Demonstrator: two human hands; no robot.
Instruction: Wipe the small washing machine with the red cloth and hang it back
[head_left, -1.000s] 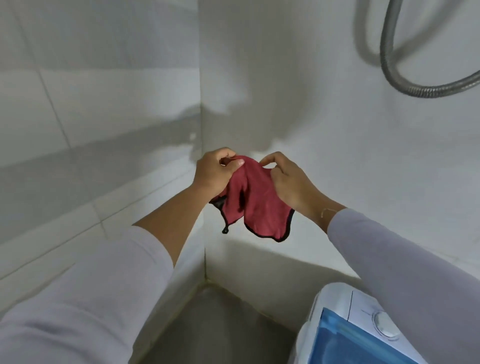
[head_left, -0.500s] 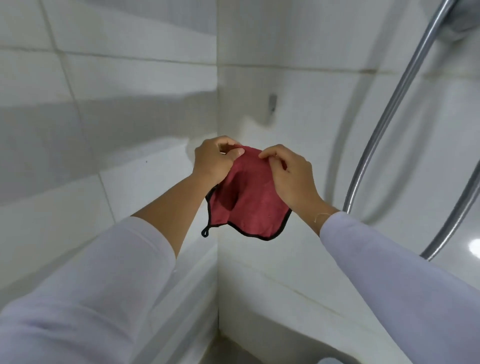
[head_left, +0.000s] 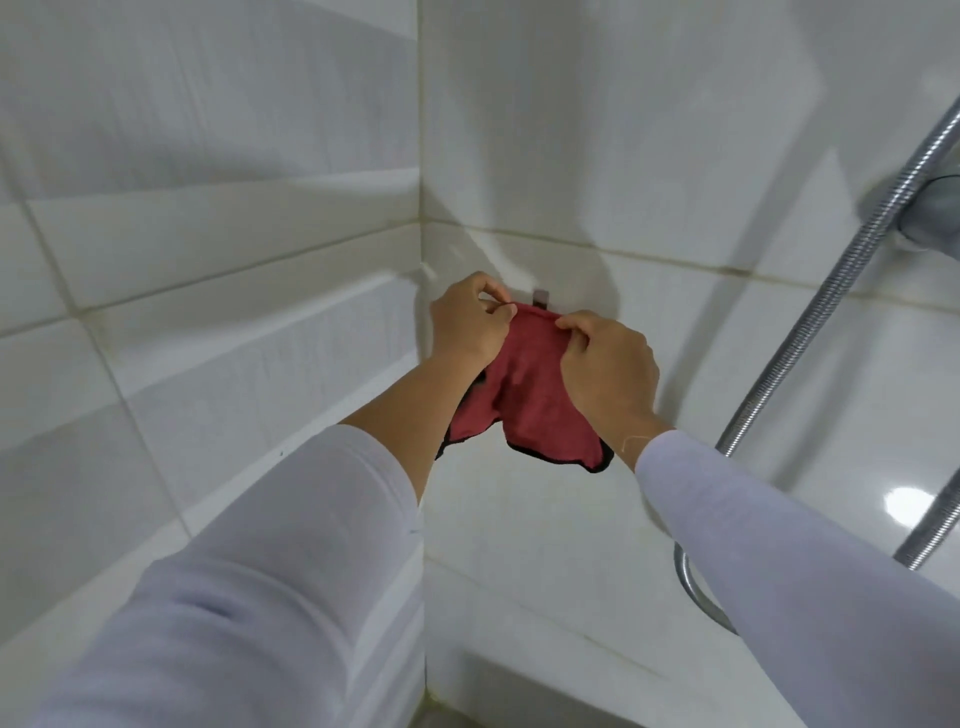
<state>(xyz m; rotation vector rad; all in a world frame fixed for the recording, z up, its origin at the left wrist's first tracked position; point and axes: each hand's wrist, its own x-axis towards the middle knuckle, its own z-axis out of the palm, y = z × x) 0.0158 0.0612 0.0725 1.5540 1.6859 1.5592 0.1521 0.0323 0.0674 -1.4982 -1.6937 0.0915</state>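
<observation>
The red cloth (head_left: 530, 395) with a black hem hangs between my two hands, close to the tiled corner. My left hand (head_left: 467, 325) pinches its top edge at the left. My right hand (head_left: 608, 369) pinches the top edge at the right. The cloth's top edge is just below a small metal wall hook (head_left: 540, 297), which peeks out behind the cloth. Whether the cloth touches the hook I cannot tell. The small washing machine is out of view.
White tiled walls (head_left: 208, 260) meet in a corner (head_left: 421, 208) just left of my hands. A metal shower hose (head_left: 831, 291) runs diagonally at the right, with a grey fitting (head_left: 930, 213) at the far right.
My view has tilted upward and the washing machine has dropped out of sight. Both hands have lifted the cloth up to the wall hook, which was above them half a second ago.
</observation>
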